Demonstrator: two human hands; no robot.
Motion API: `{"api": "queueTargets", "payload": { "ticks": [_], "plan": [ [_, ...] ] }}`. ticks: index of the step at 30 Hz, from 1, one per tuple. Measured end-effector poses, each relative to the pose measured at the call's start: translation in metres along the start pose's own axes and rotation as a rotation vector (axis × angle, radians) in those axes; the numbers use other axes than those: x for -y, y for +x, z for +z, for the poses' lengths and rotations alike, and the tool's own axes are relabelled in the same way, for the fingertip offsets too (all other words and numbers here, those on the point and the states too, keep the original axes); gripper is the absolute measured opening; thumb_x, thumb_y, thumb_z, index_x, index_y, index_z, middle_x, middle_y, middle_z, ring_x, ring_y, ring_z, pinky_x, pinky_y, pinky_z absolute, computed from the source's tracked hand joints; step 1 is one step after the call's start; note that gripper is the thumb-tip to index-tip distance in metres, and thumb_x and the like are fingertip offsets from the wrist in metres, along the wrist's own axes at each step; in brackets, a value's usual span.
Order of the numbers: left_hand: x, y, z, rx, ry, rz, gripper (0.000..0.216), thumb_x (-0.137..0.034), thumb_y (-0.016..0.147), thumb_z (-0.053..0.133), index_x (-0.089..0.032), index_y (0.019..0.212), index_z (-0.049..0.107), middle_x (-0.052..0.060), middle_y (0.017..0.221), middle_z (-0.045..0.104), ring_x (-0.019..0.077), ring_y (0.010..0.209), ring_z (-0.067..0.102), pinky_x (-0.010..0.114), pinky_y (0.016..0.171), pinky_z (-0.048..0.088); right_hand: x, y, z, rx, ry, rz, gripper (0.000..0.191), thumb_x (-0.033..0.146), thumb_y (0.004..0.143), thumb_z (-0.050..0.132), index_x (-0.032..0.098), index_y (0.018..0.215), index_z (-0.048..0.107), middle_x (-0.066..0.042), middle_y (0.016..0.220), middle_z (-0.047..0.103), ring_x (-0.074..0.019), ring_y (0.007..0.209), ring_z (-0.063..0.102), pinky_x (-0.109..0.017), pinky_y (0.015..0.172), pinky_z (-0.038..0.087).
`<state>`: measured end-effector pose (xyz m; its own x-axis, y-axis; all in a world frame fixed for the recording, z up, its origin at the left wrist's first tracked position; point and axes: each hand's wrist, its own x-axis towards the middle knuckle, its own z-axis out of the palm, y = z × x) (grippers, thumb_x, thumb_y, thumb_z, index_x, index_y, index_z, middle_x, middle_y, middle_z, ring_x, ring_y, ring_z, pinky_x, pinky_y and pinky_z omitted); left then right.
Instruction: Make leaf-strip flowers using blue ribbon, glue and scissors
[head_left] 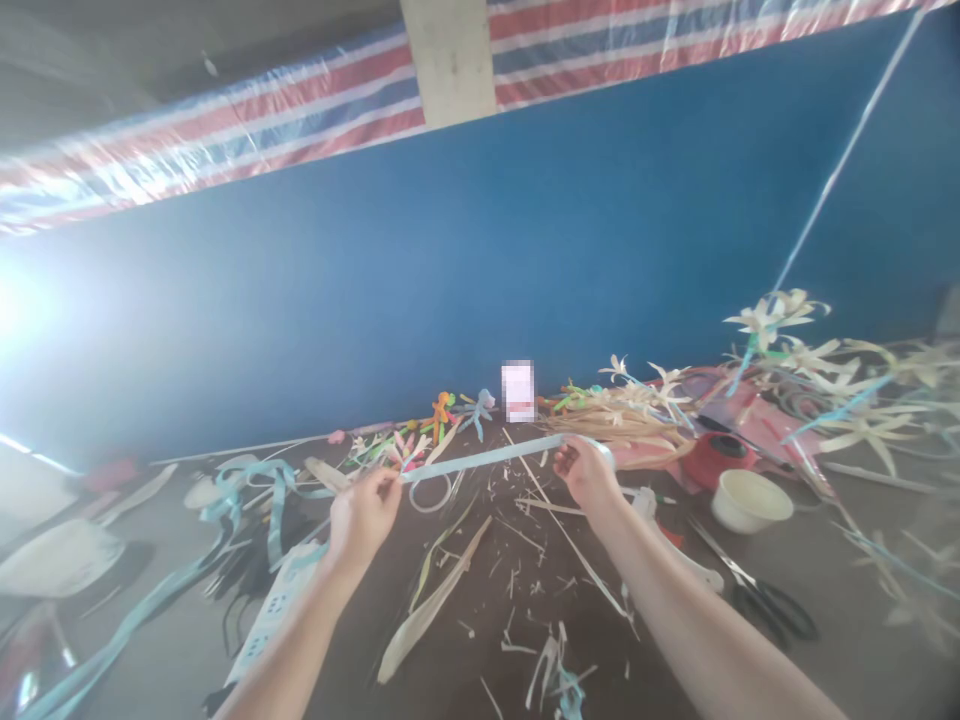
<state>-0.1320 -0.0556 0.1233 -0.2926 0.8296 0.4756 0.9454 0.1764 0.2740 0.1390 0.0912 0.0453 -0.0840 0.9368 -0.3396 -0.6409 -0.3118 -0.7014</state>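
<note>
A light-blue ribbon (484, 459) is stretched between my two hands above the table, rising slightly to the right. My left hand (364, 515) pinches its left end between thumb and fingers. At the other end my right hand (586, 474) grips the ribbon with curled fingers; a pale rounded edge, perhaps its roll, shows beside that hand but is mostly hidden. Below the ribbon, near my left hand, lies a white ring (431, 493). A long dried leaf strip (435, 605) and small scraps lie on the table between my forearms.
Scissors (750, 580) and a cream bowl (751, 500) are at the right, before a red round object (718, 460). White flowers made of strips (776, 318) spread behind. A white power strip (274, 610) and loose blue ribbon (142, 615) lie left. A blue wall (480, 270) stands behind.
</note>
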Motion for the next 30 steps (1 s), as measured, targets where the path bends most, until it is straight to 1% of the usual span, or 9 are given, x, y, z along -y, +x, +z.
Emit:
{"api": "queueTargets", "payload": {
  "ticks": [4, 8, 10, 13, 16, 20, 22, 25, 30],
  "plan": [
    [-0.016, 0.004, -0.003, -0.071, 0.017, 0.098, 0.014, -0.027, 0.074, 0.047, -0.02, 0.075, 0.06, 0.002, 0.077, 0.065, 0.0148, 0.071, 0.059, 0.02, 0.061, 0.04, -0.009, 0.009, 0.017, 0.071, -0.192, -0.032, 0.012, 0.021, 0.062, 0.06, 0.016, 0.059, 0.05, 0.005, 0.044, 0.052, -0.0068, 0.036, 0.047, -0.018, 0.036, 0.038],
    [-0.034, 0.008, 0.005, -0.071, -0.084, 0.125, 0.015, -0.026, 0.074, 0.047, -0.019, 0.076, 0.06, 0.003, 0.078, 0.064, 0.0145, 0.07, 0.059, 0.022, 0.065, 0.042, -0.023, 0.016, 0.064, 0.272, -0.421, -0.017, 0.011, 0.022, 0.066, 0.061, 0.012, 0.064, 0.057, 0.0, 0.055, 0.057, -0.0099, 0.047, 0.054, -0.02, 0.044, 0.043],
    [-0.045, 0.008, 0.011, -0.066, -0.15, 0.119, 0.015, -0.027, 0.074, 0.047, -0.019, 0.076, 0.06, 0.003, 0.079, 0.064, 0.0147, 0.07, 0.058, 0.023, 0.067, 0.043, -0.029, 0.021, 0.087, 0.371, -0.529, 0.02, 0.015, 0.024, 0.073, 0.058, 0.01, 0.08, 0.058, -0.004, 0.074, 0.061, -0.0136, 0.062, 0.058, -0.026, 0.055, 0.048],
    [-0.061, 0.004, 0.017, -0.075, -0.212, 0.119, 0.015, -0.028, 0.074, 0.047, -0.019, 0.077, 0.06, 0.004, 0.079, 0.063, 0.0152, 0.071, 0.058, 0.024, 0.069, 0.043, -0.04, 0.024, 0.106, 0.43, -0.668, 0.02, 0.025, 0.027, 0.083, 0.046, 0.015, 0.105, 0.05, -0.006, 0.105, 0.053, -0.0174, 0.087, 0.054, -0.036, 0.073, 0.046],
    [-0.07, 0.001, 0.021, -0.136, -0.159, 0.13, 0.015, -0.027, 0.075, 0.047, -0.019, 0.075, 0.06, 0.004, 0.078, 0.063, 0.0146, 0.071, 0.058, 0.022, 0.068, 0.041, -0.05, 0.015, 0.101, 0.428, -0.753, -0.063, 0.023, 0.026, 0.082, 0.047, 0.017, 0.103, 0.051, -0.007, 0.106, 0.053, -0.0171, 0.088, 0.054, -0.035, 0.074, 0.045],
    [-0.067, 0.001, 0.028, -0.173, 0.02, 0.219, 0.017, -0.025, 0.076, 0.046, -0.021, 0.075, 0.062, 0.004, 0.074, 0.063, 0.0153, 0.072, 0.058, 0.022, 0.066, 0.038, -0.06, -0.016, 0.078, 0.418, -0.761, -0.238, 0.007, 0.022, 0.071, 0.06, 0.015, 0.072, 0.06, -0.003, 0.068, 0.059, -0.0158, 0.066, 0.055, -0.027, 0.062, 0.043],
    [-0.065, 0.001, 0.035, -0.16, 0.083, 0.264, 0.018, -0.024, 0.077, 0.045, -0.021, 0.075, 0.062, 0.004, 0.072, 0.062, 0.0156, 0.071, 0.058, 0.023, 0.064, 0.037, -0.064, -0.034, 0.069, 0.391, -0.723, -0.335, 0.008, 0.025, 0.072, 0.056, 0.018, 0.075, 0.059, 0.001, 0.062, 0.056, -0.0138, 0.059, 0.052, -0.025, 0.057, 0.041],
    [-0.07, 0.0, 0.046, -0.128, 0.117, 0.312, 0.019, -0.023, 0.078, 0.044, -0.021, 0.077, 0.063, 0.004, 0.071, 0.062, 0.0154, 0.069, 0.057, 0.023, 0.061, 0.035, -0.068, -0.051, 0.064, 0.346, -0.664, -0.446, 0.016, 0.028, 0.07, 0.056, 0.019, 0.083, 0.056, 0.002, 0.063, 0.055, -0.0129, 0.059, 0.051, -0.024, 0.056, 0.041],
    [-0.085, -0.004, 0.058, -0.066, 0.158, 0.347, 0.018, -0.023, 0.079, 0.043, -0.021, 0.076, 0.061, 0.004, 0.069, 0.06, 0.0155, 0.066, 0.056, 0.024, 0.054, 0.032, -0.071, -0.053, 0.064, 0.245, -0.606, -0.532, 0.016, 0.029, 0.07, 0.054, 0.019, 0.083, 0.053, 0.0, 0.066, 0.057, -0.0133, 0.058, 0.051, -0.024, 0.057, 0.041]
  ]
}}
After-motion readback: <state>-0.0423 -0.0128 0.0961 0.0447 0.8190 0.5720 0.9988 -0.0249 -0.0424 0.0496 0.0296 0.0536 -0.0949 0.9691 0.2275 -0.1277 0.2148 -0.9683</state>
